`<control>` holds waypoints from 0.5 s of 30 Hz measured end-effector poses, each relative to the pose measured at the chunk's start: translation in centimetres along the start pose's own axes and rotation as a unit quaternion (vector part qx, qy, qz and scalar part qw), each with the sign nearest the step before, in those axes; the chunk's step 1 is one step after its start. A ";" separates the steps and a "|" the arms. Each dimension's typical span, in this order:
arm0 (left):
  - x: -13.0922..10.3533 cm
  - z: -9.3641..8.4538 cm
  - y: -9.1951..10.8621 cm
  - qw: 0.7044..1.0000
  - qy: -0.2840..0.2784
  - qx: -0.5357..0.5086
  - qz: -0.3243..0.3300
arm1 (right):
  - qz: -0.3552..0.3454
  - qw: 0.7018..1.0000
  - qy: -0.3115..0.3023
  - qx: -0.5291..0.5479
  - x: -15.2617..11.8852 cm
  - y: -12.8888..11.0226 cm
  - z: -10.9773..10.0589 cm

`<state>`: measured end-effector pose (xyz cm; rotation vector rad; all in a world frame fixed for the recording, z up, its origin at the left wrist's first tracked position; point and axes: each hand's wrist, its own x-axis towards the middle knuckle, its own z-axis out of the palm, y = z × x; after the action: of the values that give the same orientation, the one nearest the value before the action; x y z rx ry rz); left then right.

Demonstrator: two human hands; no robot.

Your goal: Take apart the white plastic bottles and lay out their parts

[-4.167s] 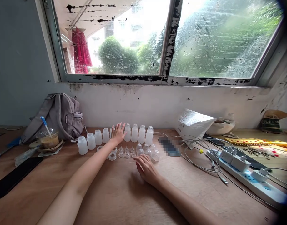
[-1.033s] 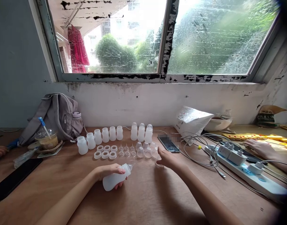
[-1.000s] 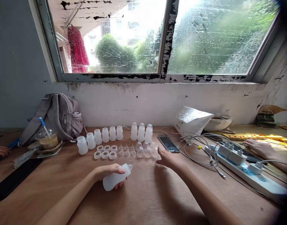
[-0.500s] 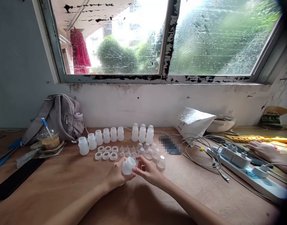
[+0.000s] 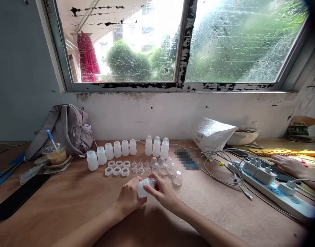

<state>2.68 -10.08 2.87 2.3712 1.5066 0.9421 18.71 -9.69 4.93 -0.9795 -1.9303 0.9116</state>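
Note:
A frosted white baby bottle (image 5: 142,188) is between my hands, tilted with its neck toward the right. My left hand (image 5: 129,195) wraps its fingers around the body from the left. With thumb and fingers, my right hand (image 5: 163,192) grips the neck end, where a pale ring partly shows; the fingers hide the rest. Just beyond my hands are white screw rings (image 5: 117,171), clear nipples (image 5: 140,168) and clear dome caps (image 5: 164,168) in rows. Open-topped bottles (image 5: 109,151) stand in a line behind, and three capped bottles (image 5: 156,146) to their right.
Left are a grey backpack (image 5: 67,127), an iced drink cup (image 5: 54,153) and a black phone-like slab (image 5: 21,195). To the right lie tangled cables (image 5: 219,178), a power strip (image 5: 276,192) and a silvery bag (image 5: 214,133). Another person's hand (image 5: 288,164) rests at far right.
The bottle has tipped further to the right and moved slightly right. My right hand's fingers have closed around its neck end.

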 end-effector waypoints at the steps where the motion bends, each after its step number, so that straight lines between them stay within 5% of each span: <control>1: 0.0 -0.1 0.0 1.000 -0.011 -0.006 0.001 | 0.000 1.000 -0.006 0.007 0.0 0.0 0.0; 6: 0.5 -0.9 0.0 0.997 -0.057 -0.041 -0.008 | 0.006 0.999 -0.022 0.039 0.0 0.1 0.0; 9: 0.9 -1.8 0.2 0.981 -0.134 -0.134 -0.034 | -0.005 0.998 -0.040 0.048 -0.1 0.0 -0.2; 15: 1.3 -3.8 0.4 0.856 -0.322 -0.392 -0.102 | -0.002 0.980 -0.141 0.141 0.0 -0.5 -1.6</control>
<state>1.06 -9.83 6.52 1.6272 0.8442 0.4768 19.95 -9.55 6.04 -0.7088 -1.9589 1.3402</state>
